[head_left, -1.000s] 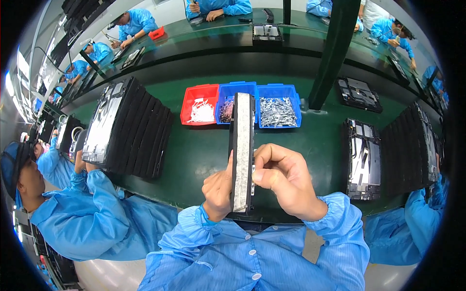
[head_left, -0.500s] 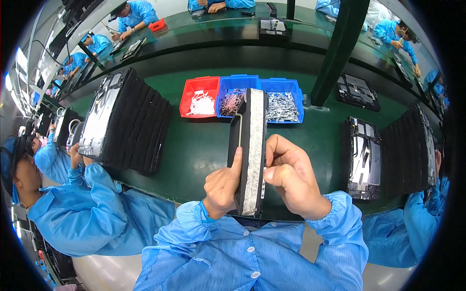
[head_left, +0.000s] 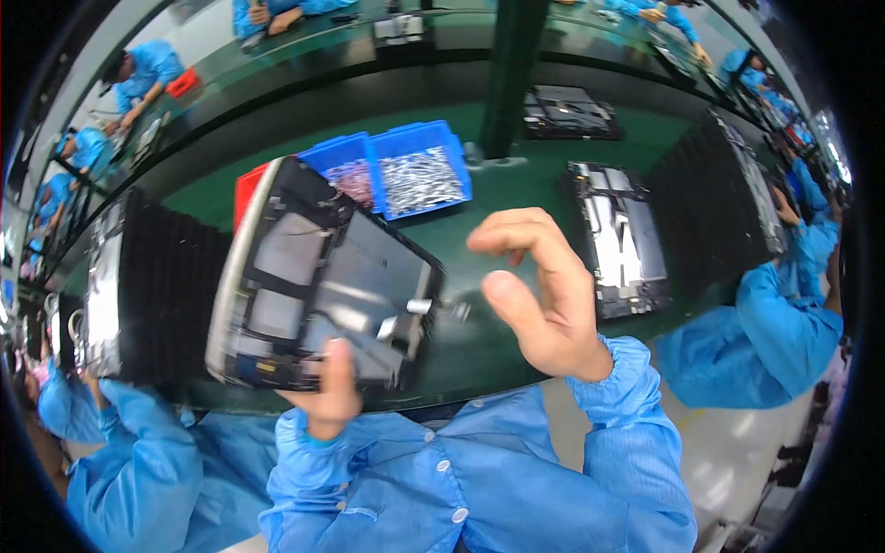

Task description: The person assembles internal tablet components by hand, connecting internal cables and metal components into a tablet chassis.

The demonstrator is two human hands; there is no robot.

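Note:
My left hand (head_left: 332, 396) grips the lower edge of a thick black tablet-like unit (head_left: 369, 253), thumb over its face. Grey panels, black tape and a few small white tabs show on that face, and a pale strip runs along its left side. The unit is tilted above the bench and smeared by motion. My right hand (head_left: 548, 300) is held apart to the right of it, thumb and fingers spread, with nothing in them. Between the two, a small pale piece (head_left: 459, 311) at the unit's right edge is too blurred to name.
Behind the unit are a blue bin (head_left: 428, 211) of small silvery parts, another blue bin (head_left: 334, 147) of pinkish parts and a partly hidden red bin (head_left: 247, 191). A similar unit (head_left: 631, 230) lies right, beside a black stack (head_left: 705, 198); another stack (head_left: 175, 286) stands left. Co-workers sit around.
The unit has swung left and turned from edge-on to show its inner face. My right hand has let go of it and opened. The whole view has shifted to the right.

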